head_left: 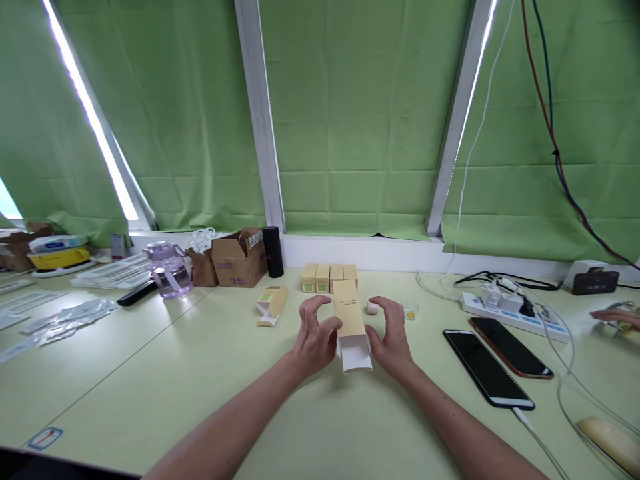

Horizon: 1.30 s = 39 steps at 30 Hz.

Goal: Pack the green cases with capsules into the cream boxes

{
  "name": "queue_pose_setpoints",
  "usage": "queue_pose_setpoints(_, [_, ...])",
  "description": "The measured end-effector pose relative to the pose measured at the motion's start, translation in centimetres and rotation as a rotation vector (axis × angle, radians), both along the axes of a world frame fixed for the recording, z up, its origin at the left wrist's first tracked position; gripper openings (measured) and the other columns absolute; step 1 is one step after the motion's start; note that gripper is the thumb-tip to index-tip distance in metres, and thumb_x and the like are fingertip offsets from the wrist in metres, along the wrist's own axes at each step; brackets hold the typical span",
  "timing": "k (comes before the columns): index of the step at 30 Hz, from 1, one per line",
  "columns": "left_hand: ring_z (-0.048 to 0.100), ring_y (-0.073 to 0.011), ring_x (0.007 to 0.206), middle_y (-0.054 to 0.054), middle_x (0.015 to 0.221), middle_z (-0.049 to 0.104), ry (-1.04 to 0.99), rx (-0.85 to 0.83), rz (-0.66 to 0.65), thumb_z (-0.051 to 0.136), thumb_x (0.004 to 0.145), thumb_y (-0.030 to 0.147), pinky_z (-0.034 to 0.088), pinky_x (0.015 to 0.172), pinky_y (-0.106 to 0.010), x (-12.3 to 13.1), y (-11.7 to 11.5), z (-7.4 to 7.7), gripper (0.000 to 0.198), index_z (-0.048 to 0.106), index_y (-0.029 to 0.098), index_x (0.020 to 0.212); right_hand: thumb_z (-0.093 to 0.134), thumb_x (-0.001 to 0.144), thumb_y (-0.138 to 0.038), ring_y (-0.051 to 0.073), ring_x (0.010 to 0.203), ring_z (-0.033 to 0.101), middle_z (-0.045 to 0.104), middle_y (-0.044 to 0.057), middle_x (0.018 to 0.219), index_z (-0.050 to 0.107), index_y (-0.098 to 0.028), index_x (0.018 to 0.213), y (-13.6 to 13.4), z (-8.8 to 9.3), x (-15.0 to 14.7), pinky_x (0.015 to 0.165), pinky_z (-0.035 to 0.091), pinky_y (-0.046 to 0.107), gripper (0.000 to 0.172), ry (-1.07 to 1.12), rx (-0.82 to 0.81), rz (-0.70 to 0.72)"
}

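Note:
A small tan cardboard box [349, 310] stands tilted between my hands, its white-lined end flap [357, 357] hanging open toward me. My left hand [315, 337] is closed on the box's left side, thumb on its front face. My right hand [391, 340] is at the right edge, thumb against or very near the flap's side; index finger and thumb are spread apart. Behind the box stands a row of several similar small boxes [323, 278]. Another opened box [272, 305] lies to the left. A small white round item [372, 307] and a clear dish with something yellow [411, 309] sit to the right.
Two phones [487, 367] [511, 347] and a power strip [520, 316] with cables lie right. Another person's hand [617, 316] shows at the right edge. Leftward are a brown carton [240, 259], a black cylinder [273, 252], a purple jug [170, 270] and plastic packets [70, 320].

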<state>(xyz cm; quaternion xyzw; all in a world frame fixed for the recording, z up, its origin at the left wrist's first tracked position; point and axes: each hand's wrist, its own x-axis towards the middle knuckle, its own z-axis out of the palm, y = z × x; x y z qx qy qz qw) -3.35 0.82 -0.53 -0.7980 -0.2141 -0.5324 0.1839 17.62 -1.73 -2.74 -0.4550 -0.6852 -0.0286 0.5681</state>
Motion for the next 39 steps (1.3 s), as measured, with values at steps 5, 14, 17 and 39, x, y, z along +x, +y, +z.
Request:
queue_pose_setpoints(5, [0.048, -0.0353, 0.132, -0.018, 0.135, 0.041, -0.062, -0.054, -0.079, 0.070, 0.079, 0.013, 0.050, 0.100, -0.056, 0.3, -0.4, 0.5, 0.046, 0.042, 0.026, 0.113, 0.054, 0.088, -0.020, 0.033, 0.122, 0.048, 0.057, 0.011, 0.129, 0.047, -0.026, 0.133, 0.0, 0.0, 0.0, 0.103, 0.044, 0.058, 0.046, -0.006, 0.005, 0.006])
queue_pose_setpoints(14, [0.053, -0.0324, 0.132, -0.015, 0.134, 0.050, -0.422, -0.566, -0.253, 0.078, 0.081, 0.031, 0.050, 0.104, -0.050, 0.7, 0.4, 0.6, 0.051, 0.045, 0.024, 0.118, 0.054, 0.091, -0.022, 0.033, 0.121, 0.051, 0.059, 0.011, 0.128, 0.048, -0.027, 0.134, -0.1, 0.1, -0.1, 0.101, 0.046, 0.057, 0.044, -0.021, 0.017, 0.019])
queue_pose_setpoints(17, [0.060, -0.0284, 0.121, -0.012, 0.126, 0.058, -0.618, -0.789, -0.436, 0.079, 0.083, 0.040, 0.052, 0.100, -0.043, 0.9, 0.8, 0.6, 0.058, 0.044, 0.024, 0.126, 0.054, 0.091, -0.023, 0.033, 0.120, 0.051, 0.058, 0.011, 0.128, 0.047, -0.028, 0.135, -0.1, 0.0, 0.0, 0.101, 0.046, 0.058, 0.044, -0.023, 0.021, 0.023])
queue_pose_setpoints(39, [0.067, -0.0265, 0.114, -0.009, 0.129, 0.059, -0.674, -1.237, -0.633, 0.073, 0.089, 0.052, 0.053, 0.096, -0.040, 0.8, 0.7, 1.0, 0.075, 0.028, 0.032, 0.145, 0.043, 0.096, -0.010, 0.029, 0.131, 0.055, 0.044, 0.014, 0.144, 0.042, -0.028, 0.143, -1.3, 0.5, -1.1, 0.103, 0.055, 0.052, 0.050, -0.070, -0.027, 0.287])
